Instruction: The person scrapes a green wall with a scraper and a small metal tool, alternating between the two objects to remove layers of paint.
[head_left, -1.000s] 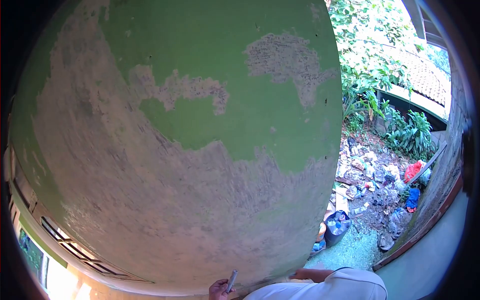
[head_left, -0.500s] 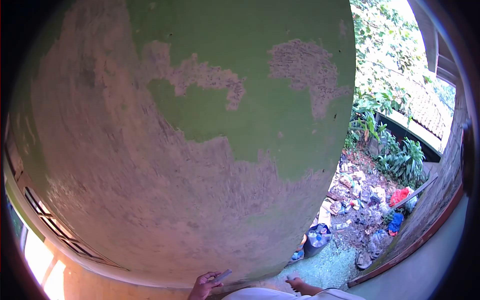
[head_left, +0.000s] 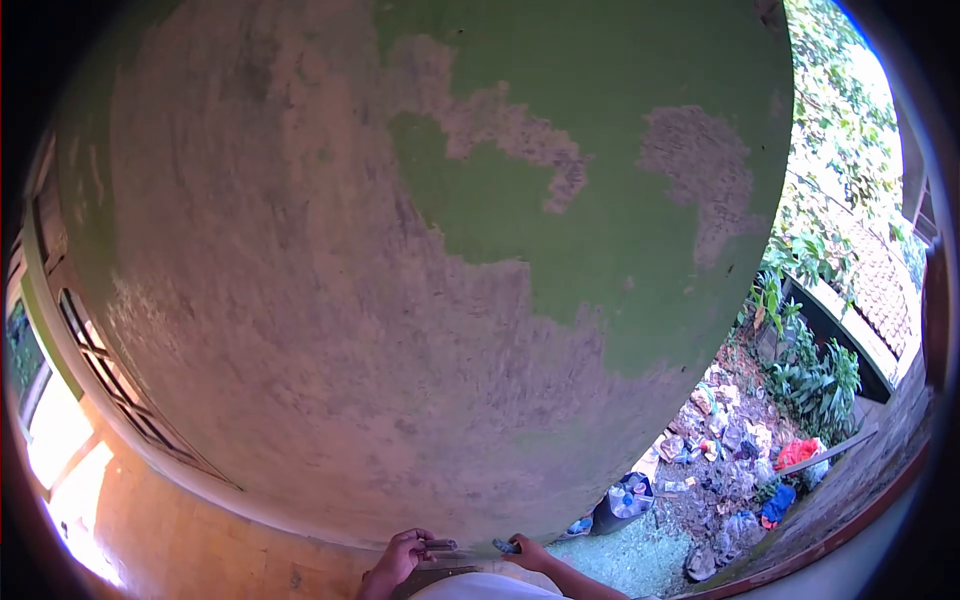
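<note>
At the bottom of the head view, my left hand (head_left: 402, 555) is closed around a small flat brownish-grey bar (head_left: 441, 545) that points to the right. My right hand (head_left: 531, 554) grips a small blue-grey piece (head_left: 506, 546), too small to name. The two held things face each other with a gap between them, low in front of my body. Before me rises a large wall (head_left: 400, 330), its green paint worn off in wide patches down to a pinkish-grey surface. Neither hand clearly touches the wall.
To the right, beyond the wall's edge, a dark bin (head_left: 622, 505) full of bottles stands by scattered rubbish (head_left: 735, 450). Leafy plants (head_left: 820, 375) grow behind it. A low wall (head_left: 850, 535) borders the right side. On the left are a barred window (head_left: 100, 350) and a tiled floor (head_left: 230, 530).
My view has turned left, so the wall and yard appear shifted right. Both hands have risen slightly, and my right hand has come closer to my left.
</note>
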